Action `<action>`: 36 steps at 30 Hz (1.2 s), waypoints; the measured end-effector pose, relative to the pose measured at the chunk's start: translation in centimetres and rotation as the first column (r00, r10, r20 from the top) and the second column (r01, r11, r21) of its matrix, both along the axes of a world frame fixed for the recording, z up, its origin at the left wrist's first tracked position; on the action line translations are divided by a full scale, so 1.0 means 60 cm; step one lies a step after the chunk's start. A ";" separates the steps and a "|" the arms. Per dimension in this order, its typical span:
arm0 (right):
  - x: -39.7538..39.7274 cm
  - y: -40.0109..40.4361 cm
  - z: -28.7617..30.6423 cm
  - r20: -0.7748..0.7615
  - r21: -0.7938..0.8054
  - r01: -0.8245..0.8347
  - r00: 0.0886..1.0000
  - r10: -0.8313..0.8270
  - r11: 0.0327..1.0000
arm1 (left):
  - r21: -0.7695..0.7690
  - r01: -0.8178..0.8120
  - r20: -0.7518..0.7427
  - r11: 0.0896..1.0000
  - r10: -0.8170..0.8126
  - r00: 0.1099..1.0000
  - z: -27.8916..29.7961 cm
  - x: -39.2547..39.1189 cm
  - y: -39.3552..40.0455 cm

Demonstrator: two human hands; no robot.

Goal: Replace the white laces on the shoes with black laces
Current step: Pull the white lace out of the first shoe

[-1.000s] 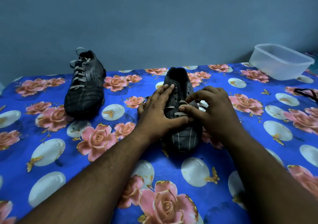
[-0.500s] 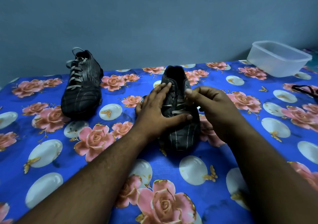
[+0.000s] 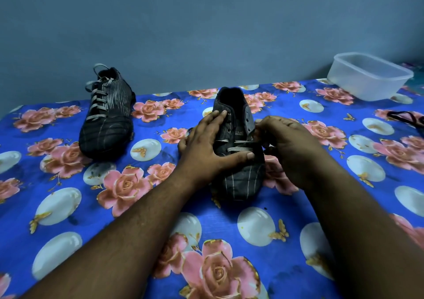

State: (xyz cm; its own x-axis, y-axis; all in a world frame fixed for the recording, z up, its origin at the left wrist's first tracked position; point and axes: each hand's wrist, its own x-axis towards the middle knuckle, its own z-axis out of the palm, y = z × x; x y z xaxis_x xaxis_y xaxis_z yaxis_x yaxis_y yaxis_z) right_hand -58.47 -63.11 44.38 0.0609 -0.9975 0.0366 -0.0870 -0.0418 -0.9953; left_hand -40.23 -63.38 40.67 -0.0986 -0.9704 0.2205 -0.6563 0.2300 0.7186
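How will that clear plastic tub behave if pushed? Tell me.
The clear rectangular plastic tub looks empty and thin-walled, so probably light. Its wide flat base suggests sliding, not tipping. The blue floral cloth under it may drag or bunch.

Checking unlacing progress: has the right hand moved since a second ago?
Yes. The right hand has slid off the near shoe to its right side, pulling the white lace sideways.

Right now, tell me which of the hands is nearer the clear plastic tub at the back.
Right. The right hand pinches the white lace at the near shoe's right side, on the plastic tub's side. The left hand lies flat on the shoe's left side, farther away.
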 end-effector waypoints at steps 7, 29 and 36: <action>0.001 0.013 -0.004 -0.152 -0.023 -0.039 0.988 0.035 0.999 | -0.005 0.002 0.013 1.000 -0.002 1.000 0.002 0.001 0.000; -0.014 0.004 -0.003 -0.745 -0.557 -0.261 0.577 -0.335 0.789 | -0.002 0.009 0.008 1.000 -0.009 1.000 0.001 0.002 0.002; -0.034 0.000 0.005 -0.782 -0.517 -0.316 0.551 -0.290 0.795 | -0.004 0.008 0.003 1.000 -0.008 1.000 -0.002 0.001 0.001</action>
State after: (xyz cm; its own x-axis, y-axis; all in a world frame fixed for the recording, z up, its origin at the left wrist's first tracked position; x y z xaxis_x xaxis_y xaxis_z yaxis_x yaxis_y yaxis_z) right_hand -60.49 -63.11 44.69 0.3769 -0.7915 0.4811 -0.8036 -0.5378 -0.2552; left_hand -40.14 -63.35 40.55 -0.1066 -0.9688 0.2236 -0.6565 0.2375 0.7160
